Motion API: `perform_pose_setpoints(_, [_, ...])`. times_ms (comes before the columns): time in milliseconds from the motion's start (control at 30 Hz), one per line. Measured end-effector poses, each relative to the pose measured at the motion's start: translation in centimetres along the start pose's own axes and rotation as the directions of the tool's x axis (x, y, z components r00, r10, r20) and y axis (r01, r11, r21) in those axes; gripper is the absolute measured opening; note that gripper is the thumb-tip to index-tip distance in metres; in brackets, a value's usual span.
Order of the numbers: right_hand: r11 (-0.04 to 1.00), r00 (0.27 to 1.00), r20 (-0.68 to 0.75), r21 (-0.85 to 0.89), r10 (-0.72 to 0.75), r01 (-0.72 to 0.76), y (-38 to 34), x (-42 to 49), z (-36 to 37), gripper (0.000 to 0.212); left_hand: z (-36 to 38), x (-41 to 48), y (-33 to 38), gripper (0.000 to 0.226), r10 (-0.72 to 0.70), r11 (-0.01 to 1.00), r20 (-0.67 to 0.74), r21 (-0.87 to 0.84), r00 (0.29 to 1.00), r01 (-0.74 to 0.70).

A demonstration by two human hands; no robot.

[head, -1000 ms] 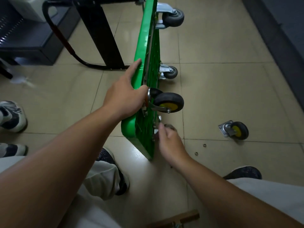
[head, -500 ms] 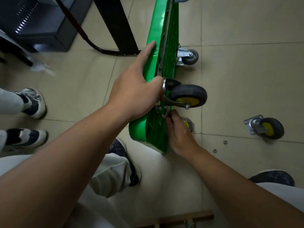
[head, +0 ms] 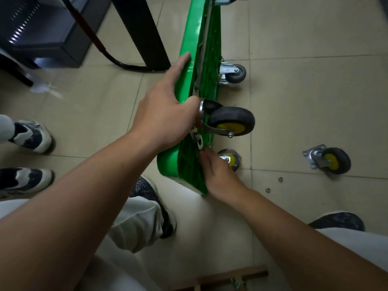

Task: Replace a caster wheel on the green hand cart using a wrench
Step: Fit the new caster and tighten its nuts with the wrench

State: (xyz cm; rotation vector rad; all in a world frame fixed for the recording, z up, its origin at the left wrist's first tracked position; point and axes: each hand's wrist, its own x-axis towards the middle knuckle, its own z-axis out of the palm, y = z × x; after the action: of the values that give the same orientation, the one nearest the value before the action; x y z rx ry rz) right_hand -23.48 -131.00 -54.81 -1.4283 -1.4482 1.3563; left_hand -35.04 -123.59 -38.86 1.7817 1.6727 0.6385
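I record the green hand cart standing on edge on the floor, my left hand clasping its rim beside the mounted caster wheel, fingertips of my right hand bunched at the wheel's plate, whether grasping anything I cannot tell.

Tile floor: cart stood on edge, loose caster right, two washers near it, shoes left.
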Motion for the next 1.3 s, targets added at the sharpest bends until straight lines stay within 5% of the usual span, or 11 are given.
perform_pose_setpoints(100, [0.985,0.986,0.065,0.066,0.154,-0.158,-2.3,-1.0,-0.4,0.038,0.0,-0.1,0.2,0.078,-0.008,1.0,-0.002,0.02,1.0,0.008])
perform_pose_setpoints(200, [0.773,0.88,0.277,0.423,0.386,-0.472,-5.5,-1.9,-0.5,0.045,0.0,-0.2,0.4,0.076,-0.01,0.999,-0.007,0.034,1.0,0.011])
perform_pose_setpoints(267, [0.71,0.857,0.307,0.479,0.415,-0.516,-6.7,-2.4,-0.3,0.044,0.0,-0.5,0.6,0.075,-0.017,0.999,-0.007,0.049,1.0,0.018])
perform_pose_setpoints(433, [0.911,0.905,-0.104,0.057,0.413,-0.409,-5.1,-3.7,-1.5,0.054,-0.3,-0.5,0.5,0.077,-0.013,0.999,0.014,0.033,1.0,0.012])
perform_pose_setpoints(567, [0.976,0.933,-0.346,-0.152,0.096,-0.156,-1.1,-4.4,-2.8,0.03,-0.3,-0.4,0.4,0.075,-0.005,0.999,0.021,0.039,1.0,0.004])
perform_pose_setpoints(733, [0.947,0.97,-0.221,-0.321,-0.099,0.023,2.5,-3.9,-3.1,0.014,-0.2,-0.1,0.2,0.076,0.011,1.0,0.033,0.028,0.999,-0.012])
perform_pose_setpoints(900, [0.959,0.952,-0.21,-0.224,-0.224,0.176,1.5,-1.9,-1.9,0.022,-0.1,0.0,0.1,0.078,0.011,1.0,0.033,-0.003,0.999,-0.011])
perform_pose_setpoints(1300, [0.983,0.98,-0.097,0.049,-0.174,0.179,1.7,1.0,-0.1,0.022,-0.1,0.1,-0.2,0.078,0.016,1.0,0.019,0.0,1.0,-0.016])
